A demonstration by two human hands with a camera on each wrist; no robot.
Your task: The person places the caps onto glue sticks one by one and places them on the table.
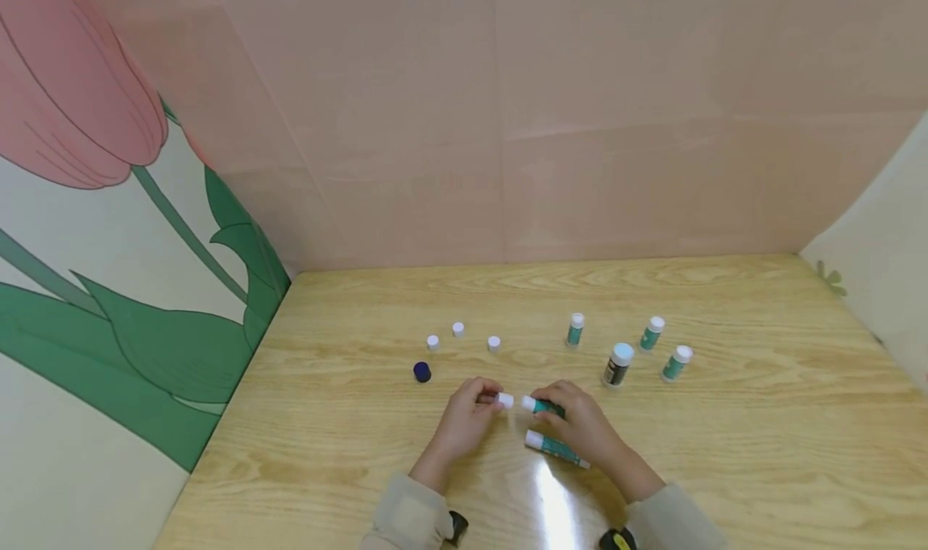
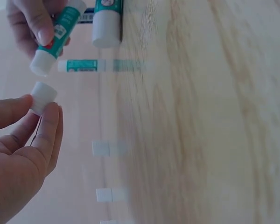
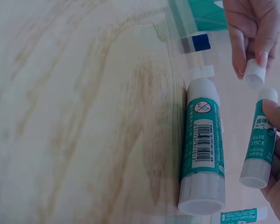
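My left hand [image 1: 467,417] pinches a small white cap [image 2: 43,97] between thumb and fingers. Facing it, a green-and-white glue stick [image 3: 261,140] is gripped by my right hand [image 1: 577,421], its white end pointing at the cap. A narrow gap separates the two in all views. Just below the right hand, a larger glue stick [image 1: 558,448] lies on its side on the table; its barcode label shows in the right wrist view.
On the wooden table [image 1: 326,453], several loose caps lie beyond the left hand: white caps [image 1: 458,329] and a dark blue cap [image 1: 422,371]. Upright green glue sticks [image 1: 651,333] and a dark-labelled, white-topped container [image 1: 618,365] stand beyond the right hand. A pink wall covering [image 1: 507,171] closes off the back.
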